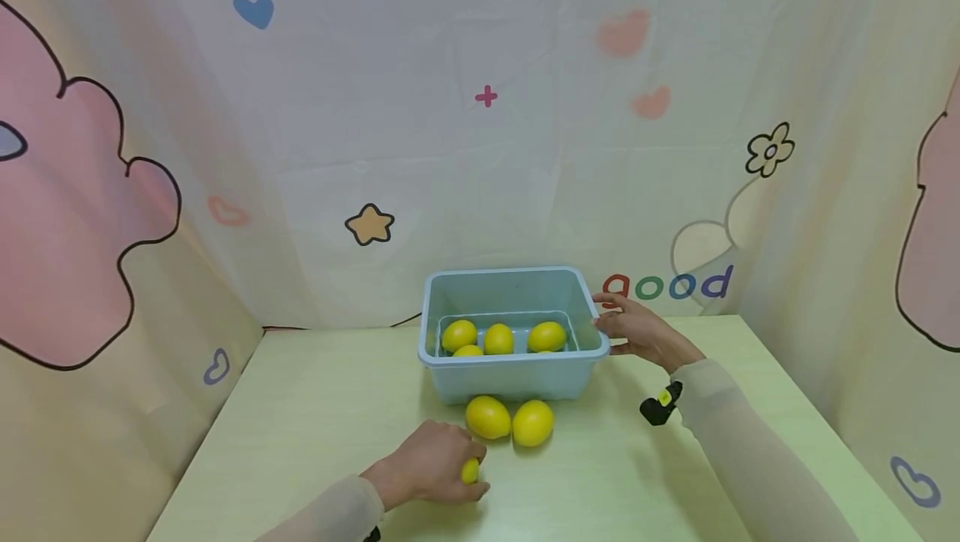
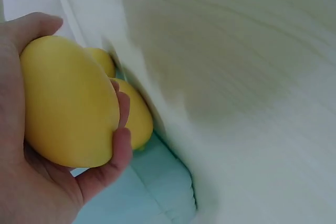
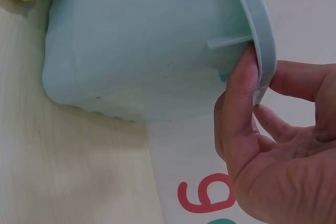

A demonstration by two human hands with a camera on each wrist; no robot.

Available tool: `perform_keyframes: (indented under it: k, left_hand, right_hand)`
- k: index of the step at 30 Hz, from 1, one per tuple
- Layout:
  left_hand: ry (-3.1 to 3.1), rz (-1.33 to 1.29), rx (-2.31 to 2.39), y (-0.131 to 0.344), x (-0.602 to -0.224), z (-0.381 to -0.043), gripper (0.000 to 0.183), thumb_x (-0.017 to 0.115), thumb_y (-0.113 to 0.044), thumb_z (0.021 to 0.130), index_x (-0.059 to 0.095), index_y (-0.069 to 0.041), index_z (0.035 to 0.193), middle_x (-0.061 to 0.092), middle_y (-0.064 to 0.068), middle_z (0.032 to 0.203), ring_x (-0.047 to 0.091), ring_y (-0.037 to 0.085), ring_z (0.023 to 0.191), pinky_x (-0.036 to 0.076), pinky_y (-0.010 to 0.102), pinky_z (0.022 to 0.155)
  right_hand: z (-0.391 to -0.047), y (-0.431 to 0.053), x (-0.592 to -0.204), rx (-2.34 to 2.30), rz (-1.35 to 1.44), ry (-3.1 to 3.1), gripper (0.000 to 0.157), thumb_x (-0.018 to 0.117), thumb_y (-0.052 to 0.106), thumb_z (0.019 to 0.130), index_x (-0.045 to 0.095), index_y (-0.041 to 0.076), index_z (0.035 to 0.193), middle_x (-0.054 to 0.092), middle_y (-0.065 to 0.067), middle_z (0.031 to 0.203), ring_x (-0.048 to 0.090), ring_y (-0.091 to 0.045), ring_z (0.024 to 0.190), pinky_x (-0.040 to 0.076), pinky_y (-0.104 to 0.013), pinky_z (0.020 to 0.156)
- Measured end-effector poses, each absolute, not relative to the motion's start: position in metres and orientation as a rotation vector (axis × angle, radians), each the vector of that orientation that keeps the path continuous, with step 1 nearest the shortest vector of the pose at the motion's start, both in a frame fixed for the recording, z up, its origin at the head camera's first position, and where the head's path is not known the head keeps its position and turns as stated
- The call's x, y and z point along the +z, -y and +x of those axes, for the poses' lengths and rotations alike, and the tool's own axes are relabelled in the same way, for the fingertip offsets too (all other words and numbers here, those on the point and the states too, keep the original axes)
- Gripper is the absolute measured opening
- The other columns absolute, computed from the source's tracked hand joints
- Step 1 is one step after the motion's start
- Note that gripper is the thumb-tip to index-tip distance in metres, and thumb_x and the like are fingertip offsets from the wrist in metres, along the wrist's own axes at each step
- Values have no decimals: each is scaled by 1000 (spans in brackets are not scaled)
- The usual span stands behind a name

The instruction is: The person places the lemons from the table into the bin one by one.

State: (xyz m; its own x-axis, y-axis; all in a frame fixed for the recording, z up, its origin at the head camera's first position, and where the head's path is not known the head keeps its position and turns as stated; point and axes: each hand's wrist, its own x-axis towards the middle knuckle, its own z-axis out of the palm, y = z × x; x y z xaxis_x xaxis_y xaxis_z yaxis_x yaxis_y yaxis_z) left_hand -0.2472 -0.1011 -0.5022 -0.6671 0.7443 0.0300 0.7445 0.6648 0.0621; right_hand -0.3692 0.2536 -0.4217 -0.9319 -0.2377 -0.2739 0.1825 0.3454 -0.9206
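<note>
My left hand [image 1: 435, 465] grips a yellow lemon [image 2: 68, 103], its fingers and thumb curled round the fruit just over the table, in front of the basin. In the head view only a small part of that lemon shows. Two more lemons, a left one [image 1: 487, 418] and a right one [image 1: 533, 424], lie side by side against the basin's front. The light blue plastic basin [image 1: 517, 363] stands upright with several lemons [image 1: 498, 340] inside. At its right rim, my right hand [image 3: 278, 135] pinches the edge between thumb and fingers.
The pale wooden table [image 1: 315, 409] runs back to a printed cloth [image 1: 420, 150] that hangs behind the basin and along both sides. Coloured letters [image 1: 667, 285] on the cloth sit behind the right hand.
</note>
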Motion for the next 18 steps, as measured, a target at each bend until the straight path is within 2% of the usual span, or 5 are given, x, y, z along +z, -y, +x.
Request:
perform_keyframes:
  k: [4, 8, 13, 18]
  left_hand:
    - [2804, -1284, -138, 102, -496, -248, 21, 64, -50, 84, 63, -29, 81, 49, -17, 67, 42, 0, 55, 30, 19, 46]
    - [2737, -1255, -169, 103, -482, -249, 20, 64, -44, 83, 69, -26, 90, 52, -15, 69, 41, 1, 55, 30, 18, 46]
    - [2665, -1211, -168, 107, -463, -253, 17, 64, -42, 82, 66, -26, 86, 47, -14, 65, 37, 2, 52, 27, 19, 43]
    - [2637, -1171, -140, 110, -442, -259, 19, 62, -43, 83, 66, -24, 86, 44, -13, 65, 34, 2, 50, 25, 19, 42]
  right_hand:
    - [-370, -255, -424, -1605, -45, -2255, 67, 54, 15, 98, 21, 16, 156, 38, -24, 147, 54, -30, 113, 57, -36, 86]
    - [-371, -257, -426, -1606, -41, -2263, 66, 54, 15, 98, 21, 17, 155, 38, -22, 147, 55, -34, 116, 57, -37, 88]
    - [-372, -257, -426, -1621, -34, -2256, 66, 55, 16, 98, 22, 18, 155, 37, -22, 147, 51, -42, 124, 57, -37, 89]
    - [-373, -255, -426, -1622, -30, -2248, 66, 55, 16, 98, 22, 17, 155, 38, -24, 146, 50, -41, 123, 57, -35, 86]
